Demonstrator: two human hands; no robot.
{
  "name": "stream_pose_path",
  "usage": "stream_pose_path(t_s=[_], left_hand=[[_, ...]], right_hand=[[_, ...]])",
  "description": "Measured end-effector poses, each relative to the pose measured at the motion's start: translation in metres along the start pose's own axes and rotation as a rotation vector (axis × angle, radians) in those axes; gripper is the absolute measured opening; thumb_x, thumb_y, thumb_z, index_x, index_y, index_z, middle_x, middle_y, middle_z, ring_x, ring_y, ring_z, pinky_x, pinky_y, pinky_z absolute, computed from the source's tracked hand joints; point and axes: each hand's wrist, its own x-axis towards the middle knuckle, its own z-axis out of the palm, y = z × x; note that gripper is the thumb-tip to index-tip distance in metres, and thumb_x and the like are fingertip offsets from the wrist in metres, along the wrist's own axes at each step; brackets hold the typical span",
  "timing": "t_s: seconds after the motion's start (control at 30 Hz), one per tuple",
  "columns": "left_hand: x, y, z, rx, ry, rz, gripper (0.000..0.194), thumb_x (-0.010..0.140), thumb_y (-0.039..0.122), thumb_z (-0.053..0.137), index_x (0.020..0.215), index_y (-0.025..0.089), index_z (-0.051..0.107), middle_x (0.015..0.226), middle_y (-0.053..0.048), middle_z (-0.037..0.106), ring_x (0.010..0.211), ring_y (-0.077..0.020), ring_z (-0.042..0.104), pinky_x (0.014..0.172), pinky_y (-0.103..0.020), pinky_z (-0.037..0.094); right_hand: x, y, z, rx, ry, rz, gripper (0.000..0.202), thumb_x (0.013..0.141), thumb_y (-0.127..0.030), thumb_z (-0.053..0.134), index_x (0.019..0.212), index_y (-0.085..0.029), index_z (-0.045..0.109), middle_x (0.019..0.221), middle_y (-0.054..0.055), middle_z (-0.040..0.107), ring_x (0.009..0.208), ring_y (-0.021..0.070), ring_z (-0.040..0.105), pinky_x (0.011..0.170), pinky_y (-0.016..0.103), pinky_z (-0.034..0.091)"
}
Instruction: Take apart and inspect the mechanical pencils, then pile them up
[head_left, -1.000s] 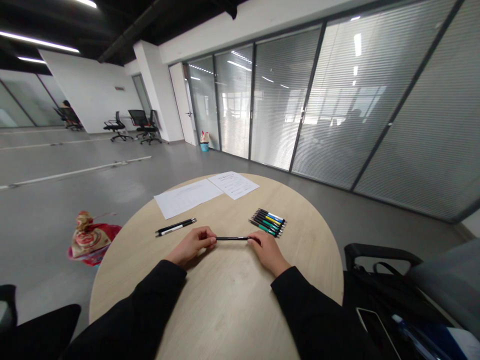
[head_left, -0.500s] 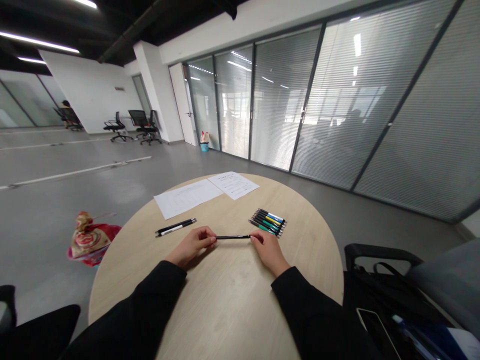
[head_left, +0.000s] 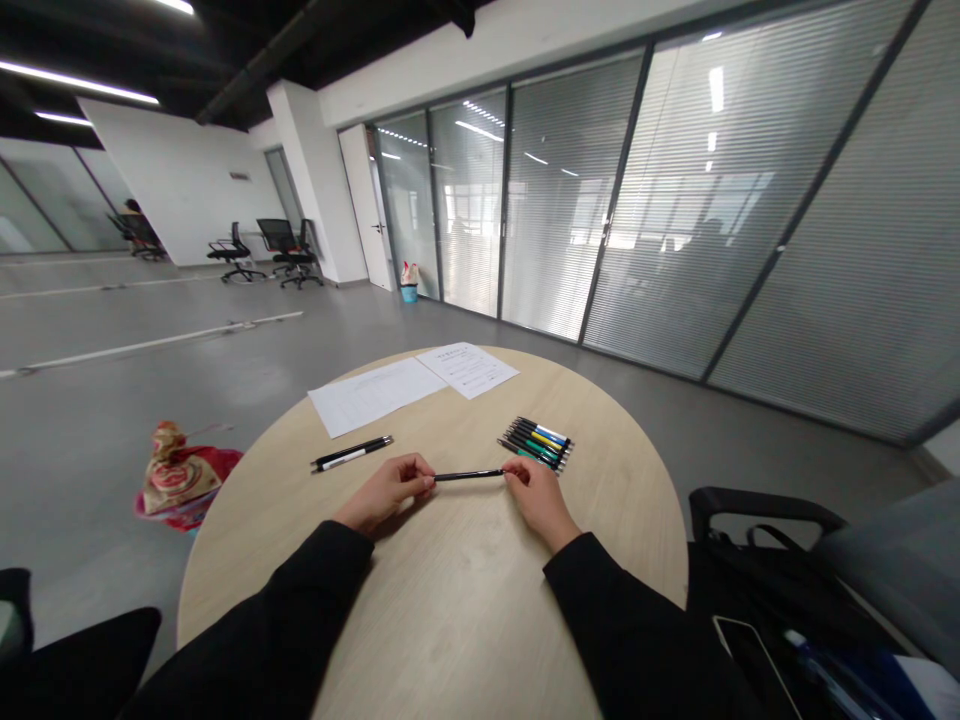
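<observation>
A black pen lies crosswise between my hands, over the round wooden table. My left hand pinches its left end, and my right hand pinches its right end. Just beyond my right hand, several pens with white, blue, yellow and green parts lie side by side in a row. To the upper left of my left hand lie a black pen and a black-and-white pen, close together.
Two printed sheets, one at the left and one at the right, lie at the table's far edge. A bag-filled bin stands on the floor at left. At right, a chair holds a phone and other items.
Both hands and the pen between them have shifted very slightly to the right. The grip at each end looks the same.
</observation>
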Motion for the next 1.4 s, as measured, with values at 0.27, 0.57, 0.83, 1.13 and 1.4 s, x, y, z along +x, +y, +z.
stream_pose_path(t_s=[0.27, 0.57, 0.83, 1.13, 1.4], left_hand=[[0.0006, 0.0011, -0.001, 0.072, -0.03, 0.008, 0.028, 0.074, 0.039, 0.076, 0.076, 0.016, 0.06, 0.064, 0.001, 0.061, 0.06, -0.0128, 0.053, 0.06, -0.025, 0.038], [0.0008, 0.0001, -0.001, 0.081, -0.028, 0.012, 0.031, 0.074, 0.042, 0.076, 0.078, 0.016, 0.061, 0.066, -0.001, 0.062, 0.06, -0.014, 0.055, 0.06, -0.026, 0.039], [0.0022, -0.0049, -0.0005, 0.012, -0.028, 0.005, 0.029, 0.074, 0.039, 0.076, 0.077, 0.016, 0.059, 0.064, 0.001, 0.06, 0.058, -0.0122, 0.052, 0.057, -0.024, 0.037], [0.001, -0.0008, -0.0008, 0.049, -0.027, 0.025, 0.029, 0.075, 0.039, 0.075, 0.077, 0.015, 0.06, 0.064, 0.0, 0.06, 0.059, -0.0121, 0.052, 0.059, -0.025, 0.037], [0.0018, -0.0018, -0.0004, 0.039, -0.022, 0.026, 0.031, 0.074, 0.043, 0.076, 0.076, 0.016, 0.06, 0.064, 0.0, 0.061, 0.059, -0.013, 0.054, 0.059, -0.025, 0.039]], right_hand=[[0.0008, 0.0006, 0.0003, -0.003, 0.008, 0.017, 0.017, 0.081, -0.024, 0.057, 0.088, -0.018, 0.071, 0.08, 0.004, 0.071, 0.072, 0.0185, 0.061, 0.071, 0.03, 0.047], [-0.0005, -0.0021, 0.0, -0.002, 0.009, 0.024, 0.014, 0.083, -0.024, 0.057, 0.088, -0.019, 0.069, 0.081, 0.003, 0.07, 0.072, 0.0185, 0.061, 0.07, 0.03, 0.047], [-0.0009, -0.0067, -0.0024, 0.003, -0.003, 0.018, 0.015, 0.084, -0.024, 0.057, 0.088, -0.018, 0.069, 0.082, 0.004, 0.071, 0.073, 0.0185, 0.06, 0.071, 0.03, 0.046], [-0.0013, -0.0054, -0.0024, 0.01, -0.011, 0.019, 0.015, 0.085, -0.026, 0.056, 0.088, -0.018, 0.069, 0.079, 0.004, 0.07, 0.072, 0.0188, 0.06, 0.069, 0.029, 0.045], [-0.0013, -0.0083, -0.003, -0.021, -0.005, 0.0, 0.015, 0.086, -0.026, 0.056, 0.086, -0.019, 0.068, 0.079, 0.003, 0.07, 0.073, 0.019, 0.06, 0.07, 0.03, 0.045]])
